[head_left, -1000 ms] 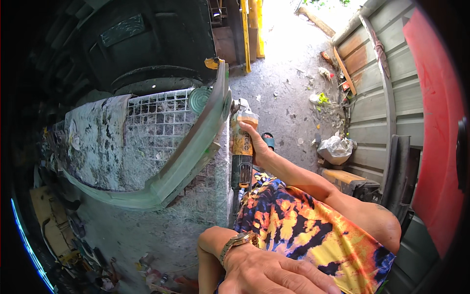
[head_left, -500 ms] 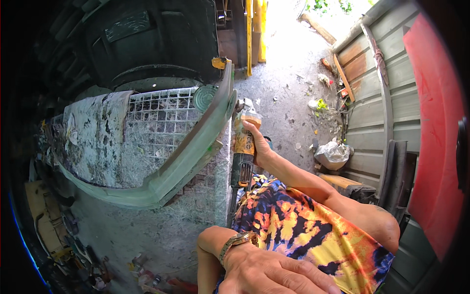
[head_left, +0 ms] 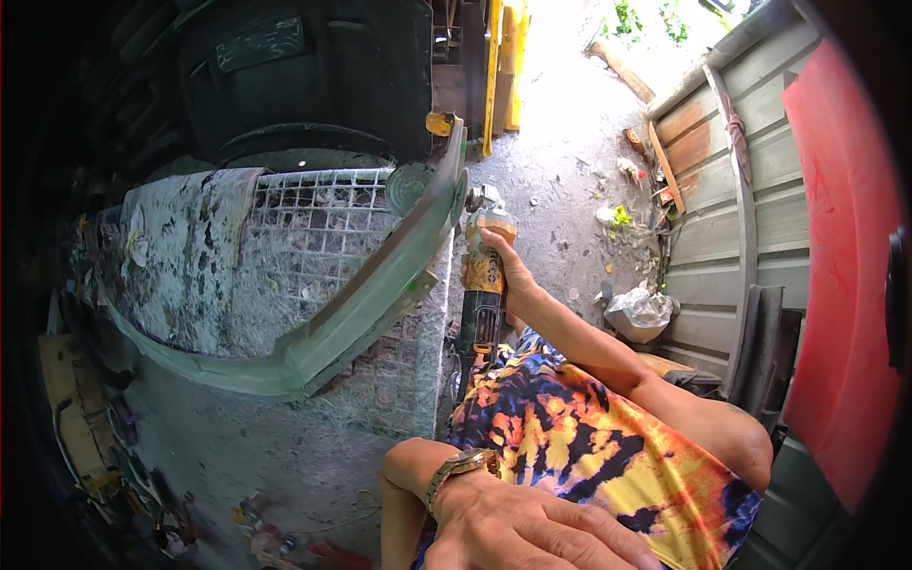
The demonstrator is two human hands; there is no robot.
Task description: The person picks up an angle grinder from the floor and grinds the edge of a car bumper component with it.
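Right hand (head_left: 513, 275) was wrapped around the orange-and-black body of an angle grinder (head_left: 482, 285), fingers closed on it from the right side, arm stretched out ahead. The grinder stood nearly upright in the view, its grey head just above the grip and just beside the upper end of a long, curved pale-green panel (head_left: 370, 294). Whether the head touched the panel could not be told.

Left hand (head_left: 522, 527) lay flat at the lower edge, fingers spread and holding nothing, resting on the patterned garment (head_left: 589, 446); a metal watch (head_left: 461, 467) sat on its wrist.

The panel rested slantwise across a wire-mesh tabletop (head_left: 313, 218), running from lower left up to the grinder. A paint-stained cloth (head_left: 176, 247) covered the mesh's left part.

Surroundings: dusty concrete floor (head_left: 560, 180) with scattered litter, a white plastic bag (head_left: 638, 312) by a corrugated metal wall (head_left: 731, 209), yellow posts (head_left: 494, 66) ahead, bright daylight beyond.
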